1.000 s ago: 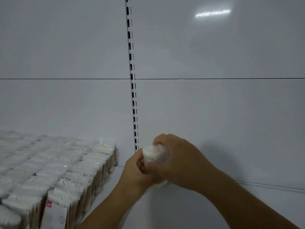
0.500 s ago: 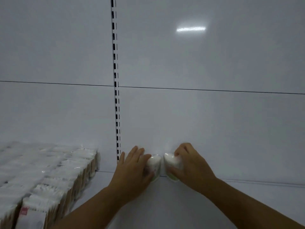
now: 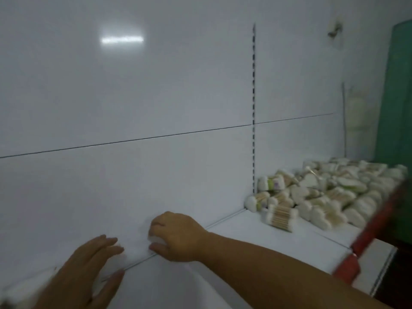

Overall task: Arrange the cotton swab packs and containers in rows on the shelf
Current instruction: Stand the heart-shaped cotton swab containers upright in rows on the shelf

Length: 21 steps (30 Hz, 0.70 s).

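My right hand (image 3: 176,236) rests against the shelf's back panel, its fingers closed around a white cotton swab pack (image 3: 156,239) that it mostly hides. My left hand (image 3: 89,273) hovers open to the left of it, fingers spread, holding nothing. A loose heap of cotton swab packs and round containers (image 3: 323,195) lies on the white shelf (image 3: 256,237) at the right. The frame is motion-blurred.
A red price strip (image 3: 379,226) runs along the shelf's front edge at right. A slotted upright (image 3: 253,108) divides the white back panel. A green surface (image 3: 399,97) stands at far right. Blurred white packs (image 3: 20,291) show at bottom left.
The view has swung right, bringing the loose heap into sight and pushing the arranged rows out at left. My left hand has let go of its pack and opened; the right still grips its pack.
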{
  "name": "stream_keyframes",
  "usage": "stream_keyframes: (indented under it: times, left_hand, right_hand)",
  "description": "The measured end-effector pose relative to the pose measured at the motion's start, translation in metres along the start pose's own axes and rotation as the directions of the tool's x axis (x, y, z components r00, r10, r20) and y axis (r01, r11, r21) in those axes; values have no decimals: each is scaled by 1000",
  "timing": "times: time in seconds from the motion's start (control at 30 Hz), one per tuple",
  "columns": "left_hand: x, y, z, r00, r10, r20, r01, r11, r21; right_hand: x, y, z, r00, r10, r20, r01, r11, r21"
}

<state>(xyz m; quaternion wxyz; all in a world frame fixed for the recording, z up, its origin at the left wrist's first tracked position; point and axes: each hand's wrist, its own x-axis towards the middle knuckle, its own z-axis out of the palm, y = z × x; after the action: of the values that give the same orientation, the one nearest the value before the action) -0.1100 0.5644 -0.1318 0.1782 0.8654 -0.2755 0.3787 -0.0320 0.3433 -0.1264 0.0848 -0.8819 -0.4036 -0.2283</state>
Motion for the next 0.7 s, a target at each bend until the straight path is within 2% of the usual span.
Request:
stream_keyframes:
  times: [0.07,0.13,0.17,0.27,0.4,0.5,0.57,0.7]
  left_hand:
    - [21,29,27,997,-19,70,36,969,-243]
    - [33,57,56,995,-10,95,40,946,-323]
    - [38,67,71,994,10,112,27,944,-328]
    - [59,92,101,967,-26,255,113,936,-334]
    - [85,121,144,895,38,444,152,910,-385]
    - [101,139,166,829,15,558,246,888,-389]
    - [110,150,173,815,-2,580,267,889,-372]
    - [130,171,181,824,-62,563,281,908,-312]
  right_hand:
    - [-28,27,-16,996,58,64,-53,996,-70]
    - [-61,58,-32,986,123,109,-107,984,-140]
    - [-79,75,-39,978,171,117,-149,974,-171]
    - [-130,127,-61,931,349,109,-321,922,-218]
    - [-170,198,-89,814,578,60,-553,801,-229]
    - [-178,248,-103,758,652,27,-632,744,-216]
    - [-175,274,-105,734,679,12,-668,725,-166]
    - [-159,303,-88,763,646,-9,-641,755,-137]
